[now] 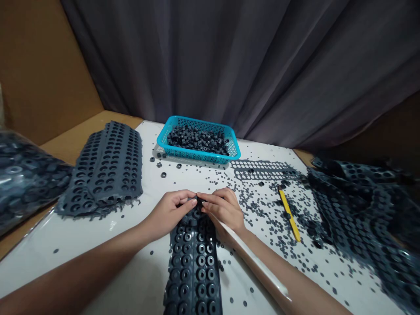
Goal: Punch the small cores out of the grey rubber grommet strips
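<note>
Black ring-studded sheet (193, 267), long axis near-to-far, far end in the narrow pinch of both hands (169, 213) (226, 210).

Light is uneven: the smooth white table (98, 227) around the bare hands (167, 214) is brightest, while the dark grey-purple fabric curtain (203, 57) beyond them is dim. Small glints ring the studs of the moulded black rubber sheet (193, 271) nearer than the hands. Wide-angle stretching and blur soften the clear plastic bag of black pieces (29, 183) far left of them and the heaped black perforated sheets (361, 210) far right.
</note>
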`<move>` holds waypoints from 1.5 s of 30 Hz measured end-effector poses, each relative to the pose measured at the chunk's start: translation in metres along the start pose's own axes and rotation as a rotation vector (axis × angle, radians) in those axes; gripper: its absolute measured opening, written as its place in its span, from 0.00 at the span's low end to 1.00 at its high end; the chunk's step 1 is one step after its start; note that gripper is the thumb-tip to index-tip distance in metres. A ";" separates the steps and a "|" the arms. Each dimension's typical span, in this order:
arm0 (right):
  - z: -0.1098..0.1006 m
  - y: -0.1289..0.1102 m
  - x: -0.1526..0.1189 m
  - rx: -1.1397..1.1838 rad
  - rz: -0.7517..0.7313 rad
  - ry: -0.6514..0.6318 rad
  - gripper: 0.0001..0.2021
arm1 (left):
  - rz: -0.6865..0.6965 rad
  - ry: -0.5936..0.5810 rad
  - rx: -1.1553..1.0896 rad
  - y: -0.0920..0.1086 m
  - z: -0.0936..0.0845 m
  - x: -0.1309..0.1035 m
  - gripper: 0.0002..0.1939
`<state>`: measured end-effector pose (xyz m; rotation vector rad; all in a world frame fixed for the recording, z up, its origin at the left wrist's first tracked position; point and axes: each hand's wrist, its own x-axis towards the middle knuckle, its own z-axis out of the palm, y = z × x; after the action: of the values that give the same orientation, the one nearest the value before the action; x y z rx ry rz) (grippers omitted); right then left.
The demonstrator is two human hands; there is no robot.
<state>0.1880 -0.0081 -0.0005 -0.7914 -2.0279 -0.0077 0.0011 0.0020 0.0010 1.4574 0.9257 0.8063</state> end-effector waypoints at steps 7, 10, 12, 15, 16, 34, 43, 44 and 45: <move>0.004 0.001 -0.004 0.000 0.088 0.023 0.08 | 0.010 -0.016 0.011 0.005 0.001 -0.001 0.15; 0.002 0.001 -0.002 0.045 0.180 0.050 0.07 | -0.013 -0.008 0.008 0.002 0.001 -0.002 0.15; -0.001 -0.001 0.001 0.104 0.241 0.084 0.06 | -0.027 0.007 0.030 0.000 0.000 -0.001 0.16; -0.004 -0.003 0.004 0.227 0.274 0.090 0.06 | -0.011 0.044 0.069 0.000 -0.002 -0.001 0.17; -0.005 -0.004 0.004 0.259 0.284 0.084 0.06 | 0.000 0.051 0.061 0.000 -0.002 -0.001 0.17; -0.005 -0.004 0.004 0.228 0.399 0.149 0.02 | 0.074 0.048 -0.003 0.000 0.001 -0.002 0.25; -0.002 -0.008 0.006 0.327 0.306 0.084 0.02 | 0.117 0.052 0.190 0.002 0.000 -0.001 0.21; -0.002 -0.008 0.006 0.324 0.303 0.076 0.02 | 0.123 0.050 0.197 0.002 0.000 -0.001 0.21; -0.002 -0.008 0.006 0.317 0.301 0.066 0.02 | 0.124 0.047 0.204 0.002 0.000 -0.001 0.21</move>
<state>0.1833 -0.0118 0.0072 -0.8701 -1.7722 0.4422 0.0011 0.0010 0.0034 1.6930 0.9827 0.8593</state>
